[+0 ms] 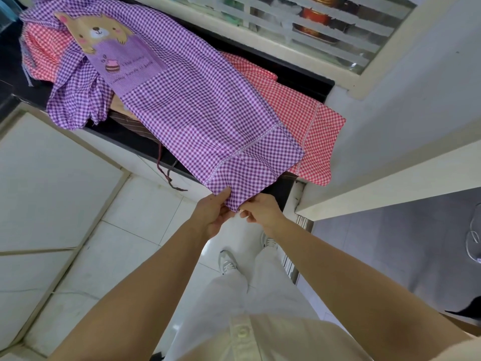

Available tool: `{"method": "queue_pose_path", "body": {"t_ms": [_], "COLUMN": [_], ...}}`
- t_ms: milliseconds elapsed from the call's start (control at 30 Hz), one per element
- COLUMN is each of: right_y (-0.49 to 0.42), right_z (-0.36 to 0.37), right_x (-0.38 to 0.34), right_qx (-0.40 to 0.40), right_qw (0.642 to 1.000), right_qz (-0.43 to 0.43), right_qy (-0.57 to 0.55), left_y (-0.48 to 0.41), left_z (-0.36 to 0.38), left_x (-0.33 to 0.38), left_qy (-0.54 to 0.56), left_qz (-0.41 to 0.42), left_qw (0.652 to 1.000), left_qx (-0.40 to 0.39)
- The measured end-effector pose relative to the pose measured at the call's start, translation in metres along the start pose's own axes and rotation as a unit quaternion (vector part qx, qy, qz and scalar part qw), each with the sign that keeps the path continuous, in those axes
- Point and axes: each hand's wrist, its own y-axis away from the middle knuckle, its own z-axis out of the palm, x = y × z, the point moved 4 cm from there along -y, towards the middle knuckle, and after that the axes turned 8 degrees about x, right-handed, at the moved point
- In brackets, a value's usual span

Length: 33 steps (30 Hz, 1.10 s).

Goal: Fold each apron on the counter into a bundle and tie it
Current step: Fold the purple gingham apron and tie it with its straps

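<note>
On the dark counter the purple checked apron lies spread lengthwise, with its bear patch at the far left end. Its near right hem hangs off the counter's near edge. Left hand pinches the near hem corner, thumb on top of the cloth, the other fingers curled under. Right hand is just beside it at the same corner. Its fingers are curled at the cloth edge, probably pinching it, but the fabric partly hides the grip. Red checked apron lies under the purple one, showing on the right and at the far left. A dark strap dangles off the counter's near edge above the white floor tiles.
</note>
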Motion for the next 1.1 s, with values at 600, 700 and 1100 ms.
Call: {"method": "queue_pose_path", "body": {"t_ms": [600, 700, 1100], "right_y": [-0.022, -0.036, -0.094], "right_z": [-0.041, -0.080, -0.100], "right_x": [-0.015, -0.027, -0.060], "right_qx": [0.127, 0.282, 0.214], "right_qw": [0.991, 0.949, 0.894], "right_qz": [-0.034, -0.138, -0.254], "right_qy": [-0.009, -0.037, 0.302], "left_y": [0.000, 0.003, 0.007], "left_z": [-0.004, -0.001, 0.011], "left_x": [0.001, 0.001, -0.007], "left_qy": [-0.009, 0.000, 0.017], "left_qz": [0.004, 0.000, -0.005], "left_qw": [0.994, 0.993, 0.982], "left_qx": [0.109, 0.122, 0.188]}}
